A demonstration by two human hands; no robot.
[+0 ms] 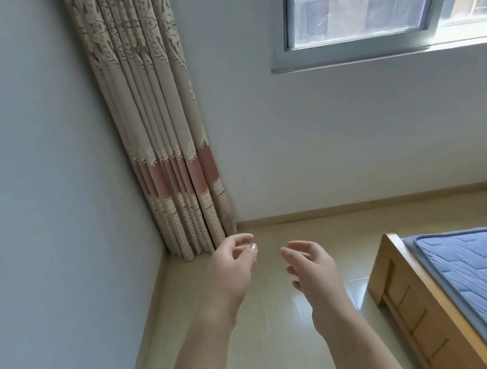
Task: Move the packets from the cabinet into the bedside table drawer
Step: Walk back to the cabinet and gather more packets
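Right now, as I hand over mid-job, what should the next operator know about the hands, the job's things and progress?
Left hand: open, fingers loosely curled, holds nothing.
Right hand: the same, empty.
Both are held out above the floor, between the curtain corner and the bed.
Packets, cabinet, bedside table drawer: none in view.
Done: cannot tell from this view.
Left: probably turn to find the cabinet, then carry packets to the drawer.
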